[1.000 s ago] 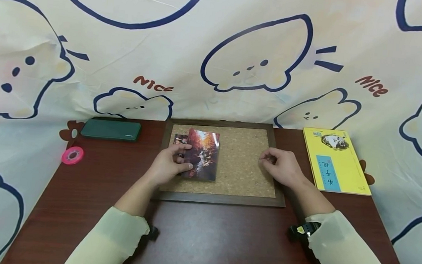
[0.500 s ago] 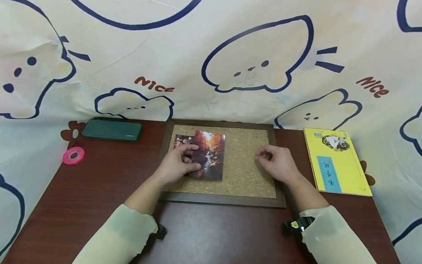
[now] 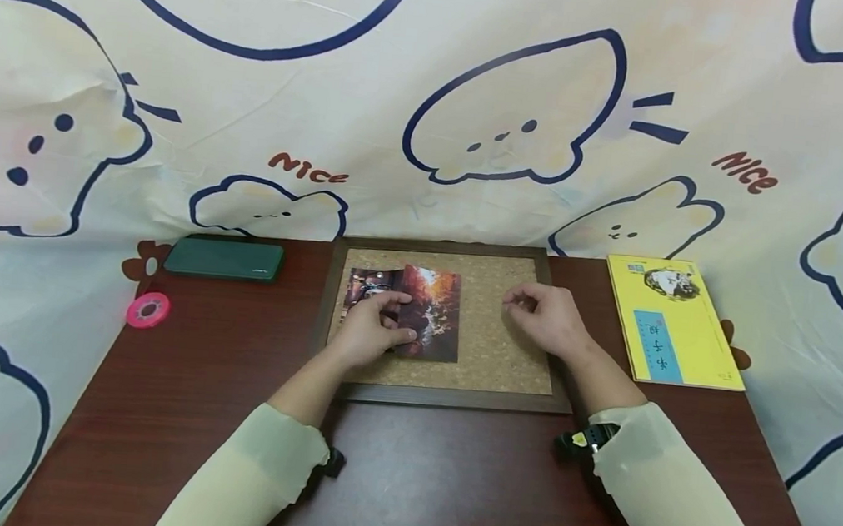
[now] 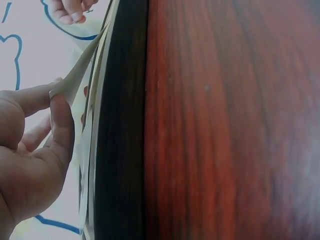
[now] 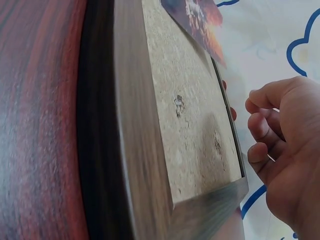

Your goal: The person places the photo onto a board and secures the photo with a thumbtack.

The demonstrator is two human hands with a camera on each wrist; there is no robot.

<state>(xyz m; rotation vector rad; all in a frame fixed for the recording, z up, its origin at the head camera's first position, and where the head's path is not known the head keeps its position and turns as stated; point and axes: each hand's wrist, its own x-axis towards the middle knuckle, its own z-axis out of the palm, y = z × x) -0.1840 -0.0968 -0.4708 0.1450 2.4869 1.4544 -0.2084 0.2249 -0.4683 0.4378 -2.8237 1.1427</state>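
Observation:
My left hand [image 3: 370, 332] pinches the left edge of a glossy photo print [image 3: 434, 314] with an orange and dark autumn scene. In the left wrist view, thumb and finger hold the bent edge of the print [image 4: 75, 75]. Partly under it and my fingers, a second, darker photo [image 3: 361, 283] shows on the left of a cork board [image 3: 490, 336] with a brown wooden frame. My right hand [image 3: 548, 317] hovers over the board's right side, fingertips curled together near the thumb. Whether a tiny thing sits between those fingertips is too small to tell.
A dark green flat case [image 3: 224, 259] and a pink ring-shaped roll [image 3: 148, 310] lie at the table's left. To the right is a yellow book [image 3: 675, 327] with a blue label. A printed cloth [image 3: 375, 108] hangs behind the brown table [image 3: 440, 482].
My left hand has slid the autumn photo rightward across the board, uncovering more of the darker photo. My right hand has moved slightly left, toward the photo.

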